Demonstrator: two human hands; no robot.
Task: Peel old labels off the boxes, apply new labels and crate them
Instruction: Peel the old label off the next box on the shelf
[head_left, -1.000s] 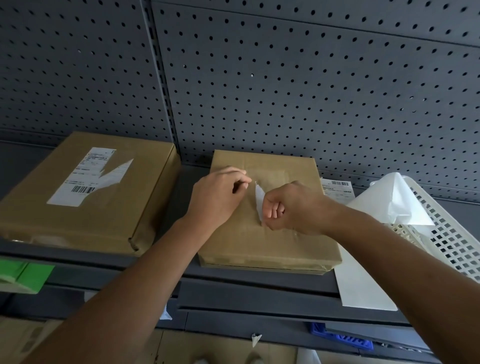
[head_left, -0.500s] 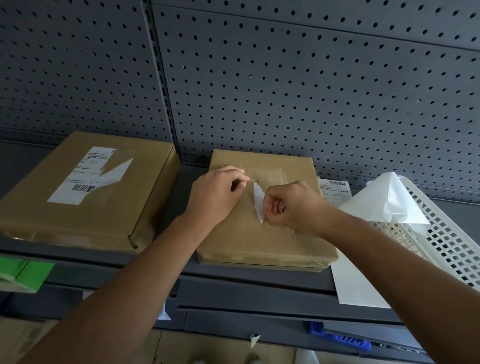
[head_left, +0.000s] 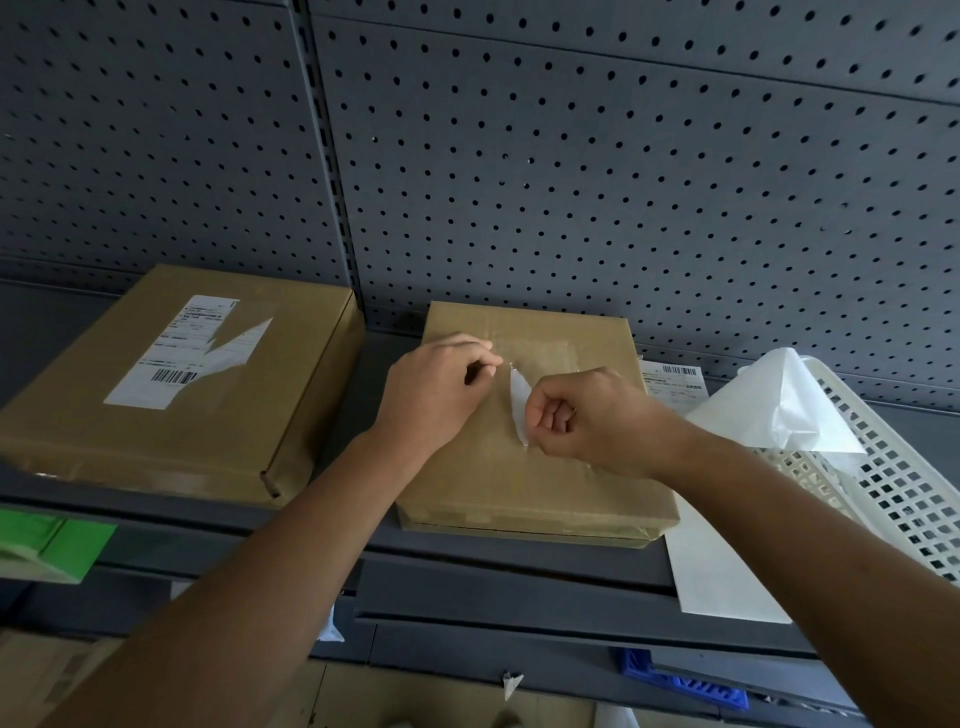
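Label strip (head_left: 518, 405), partly lifted, is being pinched by the curled right hand (head_left: 587, 415) atop the centre cardboard box (head_left: 535, 483) on the shelf (head_left: 519, 566). The left hand (head_left: 431, 395), fingers bent, is being rested on the box top beside the strip; whether anything is gripped cannot be told. This box is being flanked by a torn-label box (head_left: 171, 415) at left and a white basket (head_left: 893, 467) at right.

Not much has shifted in the last second. The white label strip (head_left: 519, 410) pinched in the right hand (head_left: 587, 415) now stands a touch wider off the top of the brown box (head_left: 545, 483). It shows a bit more of its face than it did a second ago. Any move of the hand itself is too slight to make out.
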